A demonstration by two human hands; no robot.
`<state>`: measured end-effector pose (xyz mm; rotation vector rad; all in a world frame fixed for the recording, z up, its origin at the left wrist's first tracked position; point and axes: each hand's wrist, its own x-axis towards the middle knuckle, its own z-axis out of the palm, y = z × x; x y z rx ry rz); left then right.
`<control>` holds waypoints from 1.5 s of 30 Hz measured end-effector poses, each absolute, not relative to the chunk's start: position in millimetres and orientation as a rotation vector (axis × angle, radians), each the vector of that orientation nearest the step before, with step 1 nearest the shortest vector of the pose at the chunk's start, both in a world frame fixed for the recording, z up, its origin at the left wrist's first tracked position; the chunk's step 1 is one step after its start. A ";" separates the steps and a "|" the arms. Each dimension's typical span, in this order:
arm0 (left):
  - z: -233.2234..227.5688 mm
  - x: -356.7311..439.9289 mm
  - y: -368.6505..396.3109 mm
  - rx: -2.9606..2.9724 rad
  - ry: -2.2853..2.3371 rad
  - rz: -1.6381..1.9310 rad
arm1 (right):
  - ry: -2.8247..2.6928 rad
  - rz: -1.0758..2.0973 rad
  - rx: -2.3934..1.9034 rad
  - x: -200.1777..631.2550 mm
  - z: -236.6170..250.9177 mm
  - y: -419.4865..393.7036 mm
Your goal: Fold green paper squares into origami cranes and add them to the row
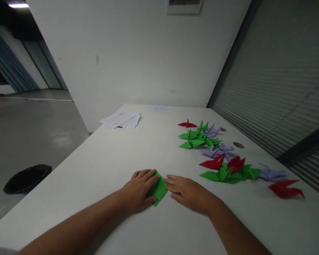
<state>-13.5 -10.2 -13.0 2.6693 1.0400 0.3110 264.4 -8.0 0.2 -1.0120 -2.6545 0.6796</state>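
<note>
- Your left hand (138, 189) lies flat, palm down, fingers spread over the left part of the folded green paper square (157, 190), pinning it to the white table (101, 166).
- Your right hand (187, 193) rests flat just beside it, fingertips touching the paper's right edge; neither hand is clenched or gripping.
- The paper sits at the near middle of the table, between your 2 hands.
- It looks light, thin and easily creased; it would probably slide on the smooth top, so hold it by its edges and corners.
- To the right lies a scatter of finished paper cranes: green (223, 175), red (285, 188) and lilac (272, 173).
- Further off are loose white sheets (121, 119), and a black bin (26, 178) stands on the floor.
- Nothing stands between your hands and the paper.
</note>
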 end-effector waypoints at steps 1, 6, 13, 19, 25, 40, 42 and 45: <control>-12.6 -13.7 -10.1 2.661 1.036 0.303 | -2.660 0.673 -1.014 264.2 1.0 -8.4; -14.8 -15.4 -8.7 2.638 1.028 0.301 | -2.664 0.638 -1.001 264.9 -0.8 -9.5; -21.1 -17.8 -7.2 2.651 1.001 0.342 | -2.533 0.546 -1.030 257.2 2.6 -8.3; -19.1 -22.6 -5.4 2.646 0.957 0.409 | -2.497 0.565 -1.030 254.5 6.8 -7.4; -13.1 -23.9 -5.9 2.705 0.938 0.465 | -2.521 0.557 -1.004 254.8 4.9 -6.0; -11.9 -25.4 -1.7 2.714 0.840 0.433 | -2.463 0.694 -0.949 256.0 8.1 -13.8; -10.0 -25.2 -1.8 2.705 0.838 0.422 | -2.458 0.688 -0.949 256.2 6.1 -13.5; -8.2 -25.4 -2.0 2.702 0.824 0.415 | -2.453 0.677 -0.941 255.8 3.4 -11.4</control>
